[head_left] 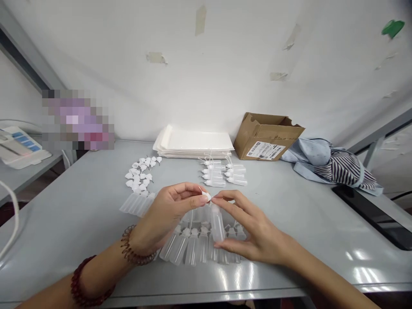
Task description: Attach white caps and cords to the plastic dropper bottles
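Left hand (pixel 167 210) pinching a needle cap (pixel 206 196), right hand (pixel 254 234) gripping a clear bottle (pixel 217 223) upright over the tabletop (pixel 80 214) — capping step, apparently. Next, likely: seat and twist. Loose caps (pixel 141 176) at ten o'clock.

A small packing workshop is being shown. Rows of bottles (pixel 199 246), caps (pixel 141 174), stacked bags (pixel 195 143) and a carton (pixel 265 135) are being kept on a grey bench (pixel 80 214).

The cardboard box's (pixel 267 135) label is too small to read.
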Demonstrator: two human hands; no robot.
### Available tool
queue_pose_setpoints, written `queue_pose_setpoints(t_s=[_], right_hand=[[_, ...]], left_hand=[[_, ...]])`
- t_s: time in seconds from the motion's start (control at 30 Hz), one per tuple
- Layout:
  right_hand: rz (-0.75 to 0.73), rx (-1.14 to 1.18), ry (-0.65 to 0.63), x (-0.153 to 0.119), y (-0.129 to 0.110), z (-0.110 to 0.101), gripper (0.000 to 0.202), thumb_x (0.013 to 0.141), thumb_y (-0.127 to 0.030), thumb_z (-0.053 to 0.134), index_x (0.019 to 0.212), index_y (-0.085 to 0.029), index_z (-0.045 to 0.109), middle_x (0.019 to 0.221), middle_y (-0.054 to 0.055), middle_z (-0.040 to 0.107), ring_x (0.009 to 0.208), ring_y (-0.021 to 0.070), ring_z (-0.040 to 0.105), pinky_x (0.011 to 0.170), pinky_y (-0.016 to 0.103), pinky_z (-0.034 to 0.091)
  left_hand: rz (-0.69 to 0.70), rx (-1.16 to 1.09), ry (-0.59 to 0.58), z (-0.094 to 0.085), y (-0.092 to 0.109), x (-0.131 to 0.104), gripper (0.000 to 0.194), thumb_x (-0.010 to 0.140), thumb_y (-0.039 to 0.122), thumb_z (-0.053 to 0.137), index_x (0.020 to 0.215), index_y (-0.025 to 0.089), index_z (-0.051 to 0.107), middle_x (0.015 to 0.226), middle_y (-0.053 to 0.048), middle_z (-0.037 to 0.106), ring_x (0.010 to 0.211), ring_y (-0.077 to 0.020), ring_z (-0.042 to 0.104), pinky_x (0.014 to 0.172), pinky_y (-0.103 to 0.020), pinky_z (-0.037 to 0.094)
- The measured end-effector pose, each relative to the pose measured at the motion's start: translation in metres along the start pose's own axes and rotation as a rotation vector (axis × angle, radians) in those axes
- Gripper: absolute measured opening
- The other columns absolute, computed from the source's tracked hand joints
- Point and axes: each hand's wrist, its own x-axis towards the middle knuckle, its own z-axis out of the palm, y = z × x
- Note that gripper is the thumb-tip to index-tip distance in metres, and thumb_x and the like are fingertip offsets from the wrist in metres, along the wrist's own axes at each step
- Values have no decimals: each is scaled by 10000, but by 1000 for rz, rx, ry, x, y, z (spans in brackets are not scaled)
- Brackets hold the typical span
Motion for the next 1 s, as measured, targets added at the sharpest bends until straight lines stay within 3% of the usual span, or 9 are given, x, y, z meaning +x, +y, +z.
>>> queue_pose_setpoints(t_s=[0.2, 0.37, 0.67, 1.0], right_hand=[[64, 221, -16, 3, -4, 2, 679, 796, -355, 667, 1393, -264, 355, 1188, 113, 479, 1053, 216, 520, 780, 332, 536], [60, 269, -16, 2, -3, 2, 688, 799, -333, 668, 1404, -263, 348, 1193, 111, 474, 1056, 211, 511, 829, 358, 517], [48, 341, 6, 3, -2, 0, 684, 807, -324, 667, 1412, -264, 353, 1118, 90, 543, 899, 164, 540, 771, 331, 522], [50, 421, 51, 3, 0, -6, 515, 814, -248, 668, 1305, -214, 519, 970, 63, 618, 830, 141, 564, 749, 297, 508]], left_hand=[[-101, -102, -74, 3, 0, -1, 144, 708, 296, 738, 791, 186, 697, 797, -9, 691, 834, -160, 622, 861, -310, 483], [-113, -131, -77, 1, 3, -1, 110, 717, 263, 741, 779, 181, 703, 795, 0, 676, 811, -128, 604, 844, -266, 482], [-122, -177, -109, 0, 1, 0, 99, 755, 267, 716, 777, 172, 699, 831, -18, 688, 851, -143, 618, 893, -279, 479], [-131, -125, -168, -6, 2, -2, 112, 762, 280, 714, 794, 178, 681, 802, -7, 670, 813, -134, 602, 825, -255, 473]])
